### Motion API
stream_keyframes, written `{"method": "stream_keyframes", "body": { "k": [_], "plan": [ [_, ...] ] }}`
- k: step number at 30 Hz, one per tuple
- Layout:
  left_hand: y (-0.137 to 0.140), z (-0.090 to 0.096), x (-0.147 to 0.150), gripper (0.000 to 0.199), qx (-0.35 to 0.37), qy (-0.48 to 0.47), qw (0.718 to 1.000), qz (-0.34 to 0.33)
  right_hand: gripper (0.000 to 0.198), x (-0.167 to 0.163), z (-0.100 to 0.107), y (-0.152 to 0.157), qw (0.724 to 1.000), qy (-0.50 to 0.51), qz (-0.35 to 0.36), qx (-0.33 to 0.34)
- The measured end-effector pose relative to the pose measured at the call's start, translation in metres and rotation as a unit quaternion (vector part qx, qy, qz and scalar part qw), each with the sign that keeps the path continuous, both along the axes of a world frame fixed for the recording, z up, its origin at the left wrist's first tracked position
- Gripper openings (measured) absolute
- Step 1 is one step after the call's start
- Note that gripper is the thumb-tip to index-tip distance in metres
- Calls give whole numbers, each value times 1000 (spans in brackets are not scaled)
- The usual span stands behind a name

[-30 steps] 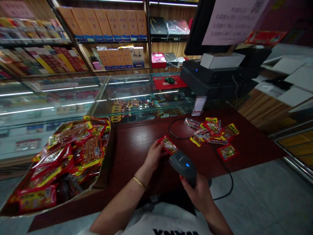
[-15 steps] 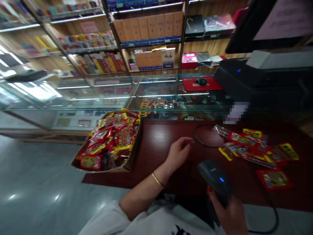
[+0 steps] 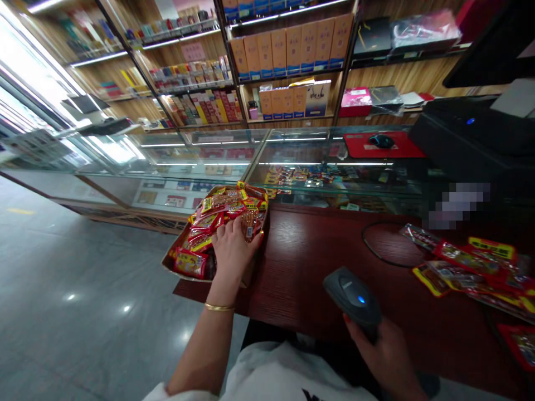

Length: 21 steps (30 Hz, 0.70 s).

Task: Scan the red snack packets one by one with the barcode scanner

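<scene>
One left hand [image 3: 232, 248]: thumb spread well away from the fingers, reaching over the packets [image 3: 213, 214] in the cardboard box [image 3: 249, 272]; whether the fingertips press on any packet I cannot tell.
One right hand [image 3: 384, 345]: wrapped around the handle of the scanner [image 3: 353, 298], which it holds above the wooden counter [image 3: 301, 245], apart from the box.
Picking from the box: best done, I judge, by pinching one top packet at its sealed edge, so that slippery neighbours do not ride along, then lifting it clear of the cardboard rim.
Packet face: a pale label patch [image 3: 249, 231] shows near the thumb; turning such a patch upward and pulling the wrapper flat should suit the scanner best.
Scanner hand: a steady wrist and a nose kept clear of the cord loop [image 3: 362, 236] would help.
Packets in the box: heaped and overlapping, too many to count.
Loose packets [image 3: 472, 264]: at least five in a heap on the counter's right; exact number hidden by overlap.
Lower right packet [image 3: 522, 342]: one, cut off by the picture's edge.
Bracelet [image 3: 219, 307]: one, on the left wrist.
Mouse [image 3: 381, 141]: one, on one red mat [image 3: 355, 146].
Tall tan boxes [image 3: 292, 53]: eight in the upper shelf row.
Short tan boxes [image 3: 282, 103]: four, with one blue-and-white box [image 3: 318, 100] beside them.
</scene>
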State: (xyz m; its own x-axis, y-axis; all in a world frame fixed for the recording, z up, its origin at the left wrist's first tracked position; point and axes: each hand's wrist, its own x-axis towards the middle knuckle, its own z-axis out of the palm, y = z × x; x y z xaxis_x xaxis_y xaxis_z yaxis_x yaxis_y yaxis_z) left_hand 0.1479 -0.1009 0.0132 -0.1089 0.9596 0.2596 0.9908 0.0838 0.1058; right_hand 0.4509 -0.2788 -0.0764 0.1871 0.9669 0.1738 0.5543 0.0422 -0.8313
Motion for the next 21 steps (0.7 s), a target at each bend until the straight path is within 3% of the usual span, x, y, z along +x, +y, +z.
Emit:
{"method": "stream_keyframes", "body": {
  "k": [8,13,16,18,19,21],
  "plan": [
    [11,3,12,66,-56,-5,998,-34,37,7,-11,-14,999,-8,-13,-33],
    [7,0,27,44,-69,9,996,-63,38,10,-9,-16,999,-5,-18,-33],
    [2,-1,22,40,-56,-93,991,-83,38,10,-4,-16,999,1,-24,-30],
    [-2,0,21,37,-37,-264,959,-93,37,10,-1,-16,999,5,-30,-37],
    [-5,0,22,37,-29,-373,923,-95,37,9,1,-16,998,7,-36,-41],
    [-10,-3,34,41,-34,-588,802,-98,37,9,5,-15,998,15,-47,-46]
  ]
}}
